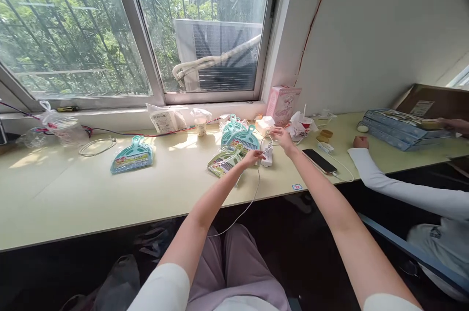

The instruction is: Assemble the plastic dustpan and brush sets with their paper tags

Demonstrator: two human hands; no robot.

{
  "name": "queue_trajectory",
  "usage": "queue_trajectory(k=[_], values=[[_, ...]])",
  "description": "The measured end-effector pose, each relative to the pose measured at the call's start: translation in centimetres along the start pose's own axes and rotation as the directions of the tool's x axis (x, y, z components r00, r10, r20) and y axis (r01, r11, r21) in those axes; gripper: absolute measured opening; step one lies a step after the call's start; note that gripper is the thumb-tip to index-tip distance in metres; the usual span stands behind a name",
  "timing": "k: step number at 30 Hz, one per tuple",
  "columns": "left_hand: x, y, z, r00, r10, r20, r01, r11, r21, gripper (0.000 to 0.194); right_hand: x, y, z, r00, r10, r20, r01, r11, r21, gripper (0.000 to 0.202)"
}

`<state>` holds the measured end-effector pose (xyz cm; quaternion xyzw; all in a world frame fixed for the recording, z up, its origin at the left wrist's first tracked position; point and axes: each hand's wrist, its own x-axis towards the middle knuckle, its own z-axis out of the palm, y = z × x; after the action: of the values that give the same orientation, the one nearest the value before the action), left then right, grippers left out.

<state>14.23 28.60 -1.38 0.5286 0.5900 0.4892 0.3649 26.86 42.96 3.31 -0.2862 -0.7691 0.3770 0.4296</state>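
A thin white cable (252, 199) loops between my two hands and hangs down over the table edge toward my lap. My left hand (253, 157) is closed on the cable beside a white power strip (267, 156). Farther forward and to the right, my right hand (281, 138) pinches the upper part of the loop. Under and beyond my left hand lie a green dustpan set (224, 160) in clear wrapping and several teal dustpan sets (240, 139).
Another wrapped dustpan set (132, 155) and a coiled cable (95, 146) lie at the left. A pink box (284, 104) stands by the wall. A phone (319, 161) lies right, near another person's arm (381, 179) and stacked blue boxes (401, 130).
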Motion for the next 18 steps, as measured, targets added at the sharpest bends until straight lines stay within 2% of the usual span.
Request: queue_trajectory(k=[3, 7, 9, 11, 13, 14, 15, 16, 17, 18], values=[[-0.1, -1.1, -1.3, 0.997, 0.016, 0.080, -0.011, 0.997, -0.073, 0.050, 0.4, 1.6, -0.8, 0.977, 0.113, -0.182, -0.103, 0.993, 0.061, 0.046], [-1.5, -1.2, -4.6, 1.000, 0.024, -0.016, -0.026, 0.981, -0.191, 0.050, 1.3, 3.0, -1.7, 0.962, 0.180, -0.203, -0.168, 0.983, 0.072, 0.032], [-1.6, -0.6, -5.4, 1.000, -0.005, -0.018, 0.001, 0.974, -0.225, 0.049, 1.0, 2.8, -1.3, 0.961, 0.117, -0.250, -0.127, 0.991, -0.027, 0.030], [-1.2, 0.0, -5.5, 0.999, -0.036, -0.035, 0.028, 0.980, -0.198, 0.046, -0.3, 1.9, -0.2, 0.931, 0.010, -0.365, -0.071, 0.986, -0.154, 0.035], [-0.6, 0.9, -5.3, 0.992, -0.026, -0.125, 0.009, 0.991, -0.135, 0.042, -2.6, 0.7, 1.4, 0.893, -0.064, -0.445, -0.033, 0.978, -0.207, 0.044], [-0.3, 1.4, -5.2, 0.984, 0.006, -0.177, -0.026, 0.994, -0.108, 0.041, -4.0, 0.0, 2.4, 0.902, -0.065, -0.426, -0.018, 0.982, -0.189, 0.044], [0.0, 2.1, -5.0, 0.974, 0.055, -0.218, -0.076, 0.993, -0.089, 0.040, -5.2, -0.7, 3.3, 0.940, -0.050, -0.339, -0.003, 0.988, -0.154, 0.044], [0.2, 3.0, -4.9, 0.963, 0.110, -0.245, -0.134, 0.988, -0.081, 0.039, -6.4, -1.4, 4.2, 0.980, -0.035, -0.195, 0.014, 0.994, -0.112, 0.045], [0.3, 4.1, -4.7, 0.952, 0.168, -0.256, -0.195, 0.977, -0.085, 0.039, -7.2, -2.2, 5.0, 0.997, -0.044, -0.059, 0.039, 0.996, -0.084, 0.046], [0.4, 5.3, -4.6, 0.941, 0.220, -0.258, -0.251, 0.963, -0.095, 0.040, -7.8, -2.9, 5.5, 0.997, -0.070, 0.026, 0.072, 0.994, -0.076, 0.046]])
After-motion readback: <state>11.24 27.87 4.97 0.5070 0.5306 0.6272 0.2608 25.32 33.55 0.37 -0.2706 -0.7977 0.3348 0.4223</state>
